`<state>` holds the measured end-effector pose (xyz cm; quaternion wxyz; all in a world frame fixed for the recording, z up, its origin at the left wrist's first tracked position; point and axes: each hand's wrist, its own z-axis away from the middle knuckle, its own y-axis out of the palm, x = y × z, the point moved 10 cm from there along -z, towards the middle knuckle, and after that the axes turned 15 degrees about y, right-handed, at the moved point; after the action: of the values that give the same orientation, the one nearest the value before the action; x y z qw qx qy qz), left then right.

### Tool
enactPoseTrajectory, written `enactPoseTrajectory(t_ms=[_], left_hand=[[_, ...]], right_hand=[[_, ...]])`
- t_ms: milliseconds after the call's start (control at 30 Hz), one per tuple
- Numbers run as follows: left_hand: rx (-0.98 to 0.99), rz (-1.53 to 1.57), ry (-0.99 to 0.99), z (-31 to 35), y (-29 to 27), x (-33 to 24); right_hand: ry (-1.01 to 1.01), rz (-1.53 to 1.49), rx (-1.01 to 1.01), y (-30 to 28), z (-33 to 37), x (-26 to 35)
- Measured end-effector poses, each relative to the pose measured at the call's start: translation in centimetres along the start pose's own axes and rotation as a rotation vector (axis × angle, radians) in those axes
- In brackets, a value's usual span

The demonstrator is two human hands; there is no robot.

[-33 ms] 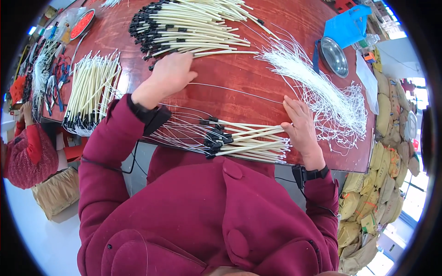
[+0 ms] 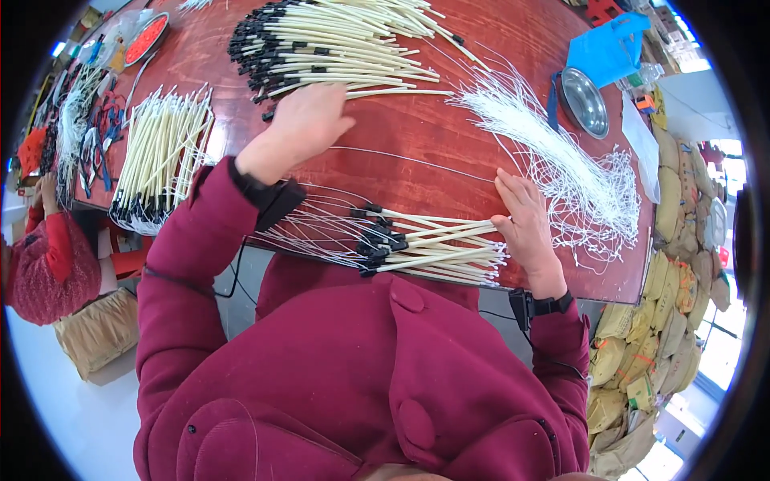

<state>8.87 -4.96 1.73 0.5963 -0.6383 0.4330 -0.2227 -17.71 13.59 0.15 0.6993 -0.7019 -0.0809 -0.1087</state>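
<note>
My left hand (image 2: 309, 124) hovers by the near edge of a large pile of pale sticks with black ends (image 2: 337, 52). Its fingers bend down out of sight, with the thumb apart. My right hand (image 2: 528, 224) has its fingers stretched out and thumb apart, beside a heap of white cords (image 2: 553, 144). One thin white cord (image 2: 413, 159) runs across the red table between the hands, one end by the right fingertips. Closer to me lies a smaller bundle of pale sticks (image 2: 449, 248), with black pieces and white cords trailing left.
On the left lies another stick bundle (image 2: 160, 148), with a dish of red bits (image 2: 147, 38) behind it. A metal bowl (image 2: 585, 103) and blue container (image 2: 605, 50) stand at right. Stacked sacks (image 2: 674, 321) line the right side. Another person (image 2: 56, 268) sits at far left.
My left hand has shifted very slightly to the right and away from me. The right hand stays where it was.
</note>
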Motion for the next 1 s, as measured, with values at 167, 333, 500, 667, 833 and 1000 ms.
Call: enactPoseTrajectory(t_ms=[167, 333, 500, 667, 833, 1000], left_hand=[[-0.174, -0.061, 0.314, -7.3, 2.8, -4.3], [-0.105, -0.147, 0.307, -11.8, 6.6, -5.2], [-0.071, -0.135, 0.331, -12.0, 5.7, -6.3], [-0.364, 0.071, 0.387, -7.5, -2.2, -7.3], [-0.32, 0.124, 0.211, -0.1, -6.7, -4.3], [-0.249, 0.148, 0.086, 7.7, -4.7, -1.2]], right_hand=[[-0.023, -0.009, -0.021, 0.0, 0.3, 0.2], [-0.026, 0.01, -0.032, 0.0, 0.1, 0.2], [0.001, -0.027, -0.042, 0.1, 0.3, -0.5], [0.021, -0.04, -0.076, -0.1, 0.4, -0.5], [0.043, -0.074, -0.086, 0.2, 0.8, -1.1], [0.012, -0.061, -0.094, 0.1, 0.7, -0.5]])
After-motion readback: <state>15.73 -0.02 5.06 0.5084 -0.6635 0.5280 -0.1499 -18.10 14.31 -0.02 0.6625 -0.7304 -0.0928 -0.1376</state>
